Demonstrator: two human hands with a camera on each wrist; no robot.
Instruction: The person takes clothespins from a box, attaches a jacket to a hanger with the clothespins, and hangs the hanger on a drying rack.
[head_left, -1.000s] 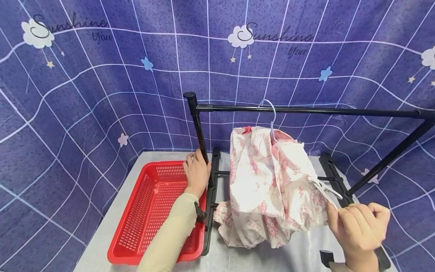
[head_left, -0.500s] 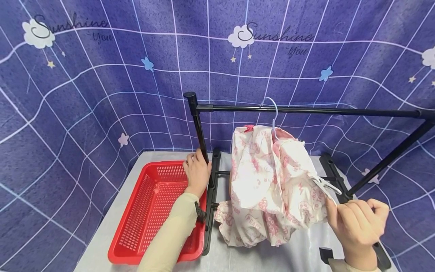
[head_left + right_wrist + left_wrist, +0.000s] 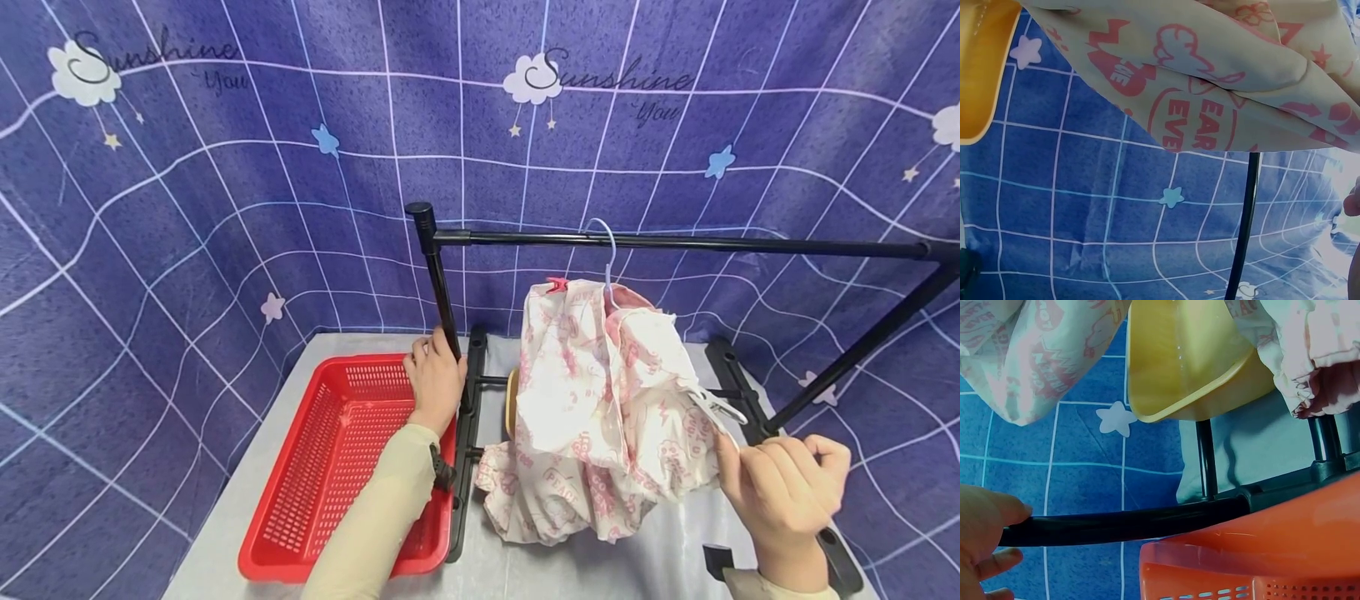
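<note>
A white garment (image 3: 562, 400) with pink print hangs from a pale hanger (image 3: 611, 250) on a black clothes rack (image 3: 712, 242). At its right side my right hand (image 3: 787, 496) pinches the cloth's edge, just below a white clothespin (image 3: 716, 407) clipped there. A small red clip (image 3: 557, 285) sits at the garment's upper left. My left hand (image 3: 435, 379) grips the rack's left post; in the left wrist view, the thumb and fingers of the left hand (image 3: 988, 534) lie on either side of the black post (image 3: 1129, 526). In the right wrist view only a bit of the right hand (image 3: 1354, 200) shows.
A red perforated basket (image 3: 281, 467) stands left of the rack, under my left forearm. Behind the garment is a yellow basin (image 3: 1204, 369), mostly hidden in the head view. The rack's feet (image 3: 465, 500) rest on a grey-white surface (image 3: 225, 533). A blue patterned curtain surrounds it.
The hanger hook and the garment's left edge have shifted slightly right, uncovering a strip of the yellow basin. My right hand has moved slightly left and up. My left hand stays put.
</note>
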